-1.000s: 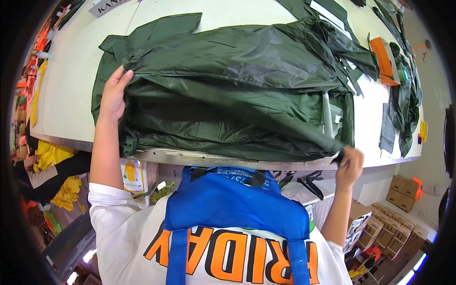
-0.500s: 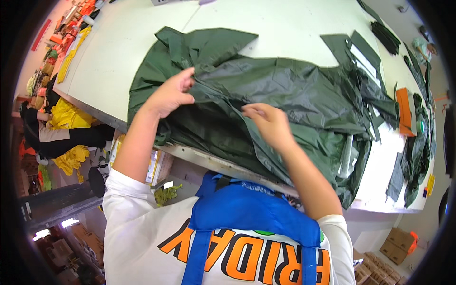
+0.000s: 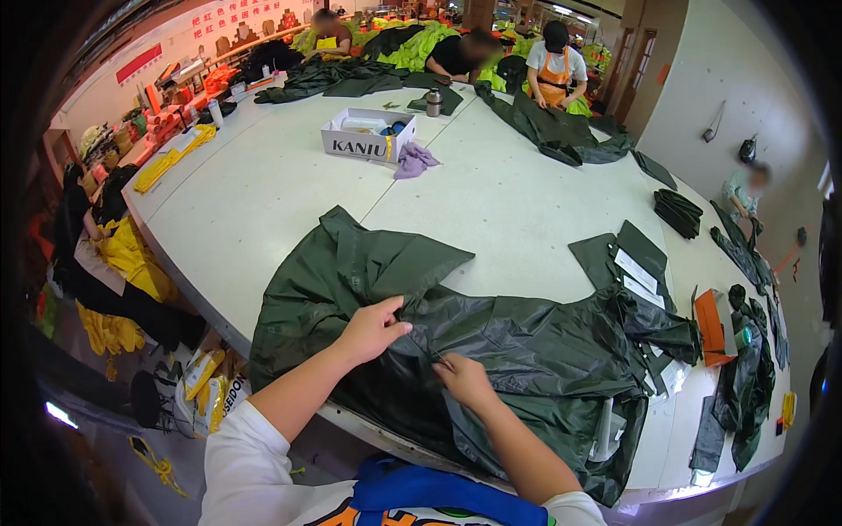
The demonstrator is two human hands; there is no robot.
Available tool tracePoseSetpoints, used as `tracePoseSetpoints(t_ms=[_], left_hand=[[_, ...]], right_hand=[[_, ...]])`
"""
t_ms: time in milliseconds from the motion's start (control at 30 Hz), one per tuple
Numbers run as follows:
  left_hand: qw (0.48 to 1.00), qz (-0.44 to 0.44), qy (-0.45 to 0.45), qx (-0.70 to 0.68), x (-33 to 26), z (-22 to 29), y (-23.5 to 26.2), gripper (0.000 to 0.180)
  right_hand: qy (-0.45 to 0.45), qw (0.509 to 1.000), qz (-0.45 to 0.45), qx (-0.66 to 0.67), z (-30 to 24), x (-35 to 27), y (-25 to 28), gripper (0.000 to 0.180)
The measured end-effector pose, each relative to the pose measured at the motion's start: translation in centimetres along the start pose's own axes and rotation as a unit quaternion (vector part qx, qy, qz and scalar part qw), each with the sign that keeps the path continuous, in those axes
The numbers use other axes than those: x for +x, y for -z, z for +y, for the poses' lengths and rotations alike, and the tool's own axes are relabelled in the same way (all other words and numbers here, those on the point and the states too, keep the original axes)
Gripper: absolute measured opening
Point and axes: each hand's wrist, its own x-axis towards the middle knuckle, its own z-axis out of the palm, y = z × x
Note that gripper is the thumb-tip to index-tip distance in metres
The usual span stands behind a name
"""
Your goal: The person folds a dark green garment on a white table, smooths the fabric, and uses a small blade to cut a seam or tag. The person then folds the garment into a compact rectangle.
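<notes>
A dark green, shiny waterproof garment (image 3: 535, 329) lies spread along the near side of the white table, with part of it hanging over the front edge. My left hand (image 3: 373, 331) rests over its left part, thumb and forefinger a little apart with no cloth visible between them. Just right of it, the fingers of my right hand (image 3: 467, 380) are closed in a pinch on an edge of the garment, near an opening along its middle. Creases hide exactly how much cloth is pinched. A pale strip (image 3: 605, 431) lies on the garment's lower right part.
Flat green pieces with white papers (image 3: 636, 267) lie beyond the garment's right end, beside an orange box (image 3: 715, 326). Farther back stand a white carton (image 3: 364, 145), a purple cloth (image 3: 415, 160) and a metal flask (image 3: 433, 103). Several people work around the table (image 3: 263, 202).
The view has tilted up, bringing the table's far side and other people into sight. My right hand's fingers have closed on the garment's edge; my left thumb and forefinger have drawn closer together.
</notes>
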Motion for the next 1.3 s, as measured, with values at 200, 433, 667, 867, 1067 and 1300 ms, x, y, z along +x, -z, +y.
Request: tracePoseSetpoints(t_ms=[200,433,667,867,1067,1300], left_hand=[[0.977,0.108,0.006,-0.185,2.5,0.9,3.2,0.057],[0.972,0.073,0.08,-0.21,1.2,-0.5,9.9,0.04],[0.861,0.018,0.275,0.427,1.4,-14.5,9.3,0.042],[0.925,0.105,-0.143,0.337,2.0,-5.5,-1.7,0.035],[0.908,-0.346,-0.183,0.15,-1.4,-2.0,-24.6,0.053],[0.909,-0.33,-0.093,0.236,-1.3,-4.1,-29.6,0.017]], right_hand=[[-0.124,0.973,0.026,-0.192,11.1,-10.1,12.3,0.024],[-0.359,0.917,0.035,-0.168,21.0,-24.4,24.6,0.023],[-0.34,0.933,0.064,-0.099,20.2,-25.8,16.8,0.024],[-0.221,0.944,0.242,-0.019,20.0,-24.4,14.0,0.026],[-0.27,0.945,0.182,-0.034,23.2,-23.9,13.7,0.024],[-0.336,0.895,0.29,0.035,24.5,-24.2,13.1,0.018]])
